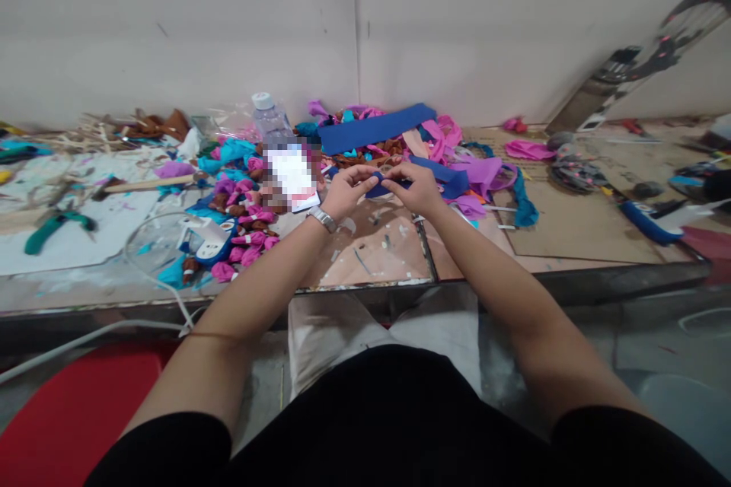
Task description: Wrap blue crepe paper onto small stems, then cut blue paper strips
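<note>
My left hand (349,192) and my right hand (416,187) meet over the middle of the workbench. Between their fingertips they pinch a small dark blue fabric piece (375,189); its lower edge shows under the fingers. Just beyond lies a long flat blue strip (377,129) on a heap of pink, purple and brown fabric scraps. Another blue strip (442,176) rests right behind my right hand. Left of my left hand a phone (292,179) with a bright, blurred screen leans among the scraps.
Knotted pink and brown fabric bundles (248,247) lie left, near a blue-and-white corded tool (214,240). Farther left are green-handled pliers (57,232) and a hammer (151,183). A capped clear bottle (269,118) stands behind. Cardboard (563,224) and another blue-and-white tool (656,221) lie right.
</note>
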Tool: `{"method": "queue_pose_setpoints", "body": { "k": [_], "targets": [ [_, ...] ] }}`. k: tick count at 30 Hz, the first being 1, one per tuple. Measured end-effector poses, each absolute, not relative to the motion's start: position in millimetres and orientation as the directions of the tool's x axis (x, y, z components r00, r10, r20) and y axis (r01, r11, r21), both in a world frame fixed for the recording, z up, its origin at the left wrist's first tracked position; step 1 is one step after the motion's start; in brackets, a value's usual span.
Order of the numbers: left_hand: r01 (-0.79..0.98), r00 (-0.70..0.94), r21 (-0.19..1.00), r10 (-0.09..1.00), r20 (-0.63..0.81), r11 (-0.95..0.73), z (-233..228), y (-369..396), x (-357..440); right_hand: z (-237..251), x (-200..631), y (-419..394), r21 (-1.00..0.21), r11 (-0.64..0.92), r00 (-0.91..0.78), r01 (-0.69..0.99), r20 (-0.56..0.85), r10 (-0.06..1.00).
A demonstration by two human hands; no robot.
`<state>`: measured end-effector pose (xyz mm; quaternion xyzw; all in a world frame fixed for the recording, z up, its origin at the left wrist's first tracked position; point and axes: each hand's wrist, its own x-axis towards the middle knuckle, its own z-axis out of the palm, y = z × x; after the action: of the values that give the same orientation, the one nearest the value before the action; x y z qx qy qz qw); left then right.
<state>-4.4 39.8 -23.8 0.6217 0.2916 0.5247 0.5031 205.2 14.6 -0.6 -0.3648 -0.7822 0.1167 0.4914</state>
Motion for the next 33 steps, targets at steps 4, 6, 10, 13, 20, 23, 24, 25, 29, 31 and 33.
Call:
{"method": "queue_pose_setpoints", "body": {
  "k": [4,6,10,13,20,23,24,25,29,31,33],
  "targets": [
    [-0.173,0.301,0.934,0.887,0.351,-0.312,-27,41,-4,0,205,14,-0.525,0.724,-0.248,0.448,0.705,0.665],
    [-0.17,0.3,0.936,0.888,0.347,-0.308,-28,41,-3,-1,206,15,-0.526,0.725,-0.248,0.445,0.705,0.664],
    [-0.144,0.298,0.934,0.885,0.357,-0.328,-27,39,-3,-3,206,17,-0.546,0.723,-0.251,0.423,0.696,0.673],
    [-0.112,0.322,0.935,0.878,0.354,-0.336,-24,37,-3,-2,206,17,-0.515,0.76,-0.305,0.397,0.706,0.639],
    [-0.204,0.302,0.948,0.906,0.298,-0.244,-19,32,1,-1,206,18,-0.421,0.819,-0.393,0.389,0.728,0.561],
    [-0.231,0.227,0.961,0.951,0.208,-0.155,-18,31,2,1,207,17,-0.448,0.803,-0.32,0.393,0.752,0.576],
    [-0.235,0.216,0.966,0.963,0.163,-0.111,-18,31,3,1,208,17,-0.455,0.797,-0.298,0.397,0.757,0.581],
    [-0.237,0.213,0.969,0.969,0.124,-0.072,-17,30,3,2,208,16,-0.46,0.79,-0.278,0.405,0.761,0.586],
    [-0.238,0.229,0.971,0.969,0.093,-0.037,-14,26,2,3,207,16,-0.481,0.774,-0.242,0.412,0.761,0.602],
    [-0.248,0.244,0.968,0.964,0.107,-0.045,-13,26,1,2,206,17,-0.493,0.776,-0.227,0.395,0.766,0.602],
    [-0.257,0.262,0.966,0.959,0.105,-0.035,-12,26,0,0,205,17,-0.51,0.77,-0.204,0.383,0.766,0.609]
  ]
}}
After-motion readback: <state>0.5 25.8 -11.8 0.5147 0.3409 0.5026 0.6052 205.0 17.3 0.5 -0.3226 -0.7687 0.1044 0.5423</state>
